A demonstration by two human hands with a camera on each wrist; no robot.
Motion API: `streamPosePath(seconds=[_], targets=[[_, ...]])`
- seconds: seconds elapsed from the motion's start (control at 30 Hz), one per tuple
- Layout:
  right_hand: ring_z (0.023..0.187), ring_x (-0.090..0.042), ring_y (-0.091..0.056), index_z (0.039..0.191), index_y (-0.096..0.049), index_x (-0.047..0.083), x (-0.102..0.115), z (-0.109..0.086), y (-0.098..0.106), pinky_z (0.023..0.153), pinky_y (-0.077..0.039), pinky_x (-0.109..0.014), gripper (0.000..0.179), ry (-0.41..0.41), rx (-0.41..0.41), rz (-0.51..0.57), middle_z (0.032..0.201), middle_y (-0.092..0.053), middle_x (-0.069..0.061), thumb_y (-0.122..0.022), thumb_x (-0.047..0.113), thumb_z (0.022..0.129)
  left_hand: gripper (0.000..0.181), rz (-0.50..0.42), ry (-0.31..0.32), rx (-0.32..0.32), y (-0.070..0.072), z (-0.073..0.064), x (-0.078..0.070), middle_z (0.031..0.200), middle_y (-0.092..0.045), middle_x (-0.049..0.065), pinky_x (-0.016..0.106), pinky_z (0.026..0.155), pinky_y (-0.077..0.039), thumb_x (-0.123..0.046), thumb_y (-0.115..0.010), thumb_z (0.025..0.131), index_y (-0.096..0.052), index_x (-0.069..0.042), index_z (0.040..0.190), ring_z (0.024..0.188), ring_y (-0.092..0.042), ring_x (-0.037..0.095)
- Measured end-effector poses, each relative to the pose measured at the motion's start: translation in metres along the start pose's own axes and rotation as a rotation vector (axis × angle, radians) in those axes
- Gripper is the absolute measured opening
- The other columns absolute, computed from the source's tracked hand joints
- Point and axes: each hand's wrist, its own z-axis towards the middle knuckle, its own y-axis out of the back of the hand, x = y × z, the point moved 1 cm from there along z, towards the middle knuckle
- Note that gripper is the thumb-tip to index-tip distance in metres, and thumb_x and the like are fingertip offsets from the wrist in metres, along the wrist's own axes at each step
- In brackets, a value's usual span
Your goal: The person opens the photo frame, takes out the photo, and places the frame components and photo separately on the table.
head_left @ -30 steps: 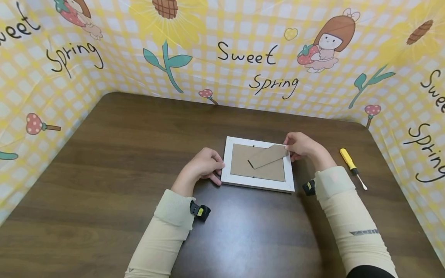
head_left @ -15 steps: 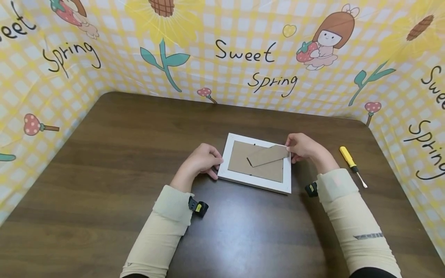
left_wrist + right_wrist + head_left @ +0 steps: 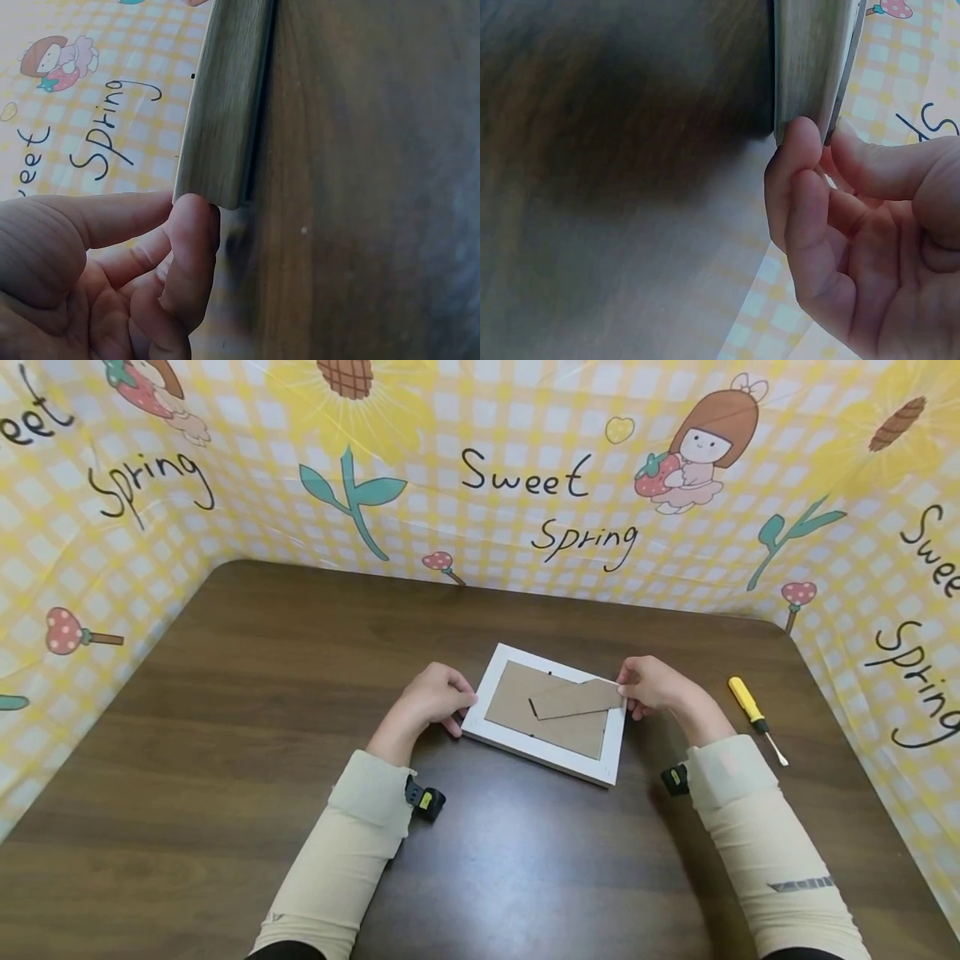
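Observation:
A white picture frame (image 3: 547, 760) lies back side up in the head view, turned a little clockwise. Its brown backing board (image 3: 510, 693) carries a folded-down stand flap (image 3: 577, 700) that slants toward the right edge. The left hand (image 3: 433, 697) pinches the frame's left edge between thumb and fingers, as the left wrist view also shows along the frame's side (image 3: 225, 105). At the opposite edge the right hand (image 3: 651, 685) pinches the frame near the end of the flap. In the right wrist view, its curled fingers (image 3: 810, 217) lie against the frame's side (image 3: 806, 67).
A screwdriver (image 3: 753, 714) with a yellow and black handle lies on the dark wooden table (image 3: 225, 735), right of the right hand. A yellow checked cloth (image 3: 480, 410) with printed figures stands around the back and sides of the table.
The frame has turned clockwise in the head view, its left end shifting away and to the left, its near right corner coming closer. Both hands keep their grip; the right hand has come slightly nearer.

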Motion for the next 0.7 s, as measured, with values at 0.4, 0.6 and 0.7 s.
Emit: streamPosePath(seconds=[0.4,0.6,0.7], targets=[[0.058,-0.015,-0.064,0.104,-0.049,-0.008,-0.010,-0.013,-0.003,0.058,-0.053,-0.030,0.012,0.002,0.033,0.063,0.072,-0.059,-0.012,-0.051,0.004,0.102,0.022,0.045,0.017,0.003,0.000,0.010,-0.001,0.090,-0.060,0.011,0.026,0.061,-0.055,-0.017,-0.065,0.096,-0.070,0.000,0.109,0.047,-0.061,0.013],[0.058,-0.016,-0.063,0.103,-0.051,-0.007,-0.011,-0.018,-0.006,0.058,-0.053,-0.031,0.011,0.014,0.022,0.051,0.073,-0.060,-0.013,-0.053,0.004,0.101,0.024,0.073,0.026,0.012,0.005,0.016,-0.005,0.094,-0.060,0.011,0.025,0.059,-0.054,-0.018,-0.066,0.096,-0.069,0.000,0.110,0.047,-0.059,0.012],[0.057,-0.016,-0.063,0.102,-0.051,-0.006,-0.011,-0.020,-0.007,0.058,-0.053,-0.031,0.010,0.022,0.017,0.036,0.072,-0.061,-0.013,-0.053,0.003,0.100,0.024,0.092,0.024,0.015,0.007,0.018,-0.007,0.096,-0.061,0.011,0.024,0.059,-0.054,-0.019,-0.066,0.096,-0.069,0.000,0.110,0.047,-0.059,0.012]])
